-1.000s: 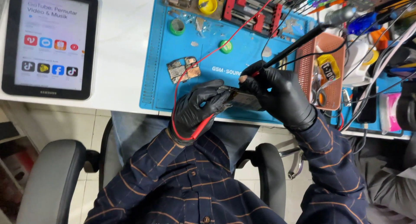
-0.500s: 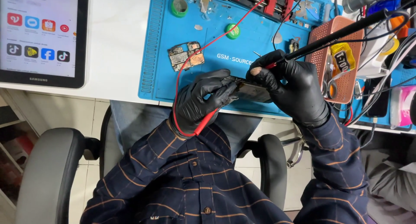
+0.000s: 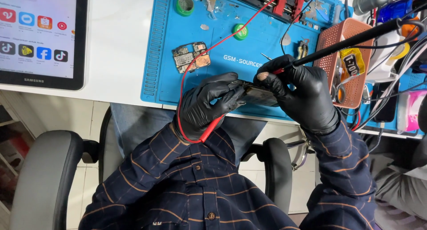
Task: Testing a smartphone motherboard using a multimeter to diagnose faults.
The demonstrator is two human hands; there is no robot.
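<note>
A: Both gloved hands are up over the near edge of the blue repair mat (image 3: 195,85), right at the front of the white bench (image 3: 118,43).

B: And the left hand (image 3: 205,106)?

A: Its grip is wrapped around the left end of a dark, opened phone (image 3: 254,94), fingers curled over the top, the thing held edge-up between the two hands. A red probe (image 3: 212,125) is tucked under that palm, and its red lead (image 3: 209,49) loops up across the mat.

B: The right hand (image 3: 307,98)?

A: It pinches the phone's right end, with a bare fingertip showing through the torn glove. A black probe (image 3: 351,40) is clamped in the same grip and slants up to the right over a salmon plastic basket (image 3: 331,38).

B: Anything else on the mat?

A: A small circuit board (image 3: 190,57) lies just beyond the left hand, well clear of it. Two green caps (image 3: 240,31) sit farther back. A tablet (image 3: 40,36) with app icons rests at the bench's far left.
</note>
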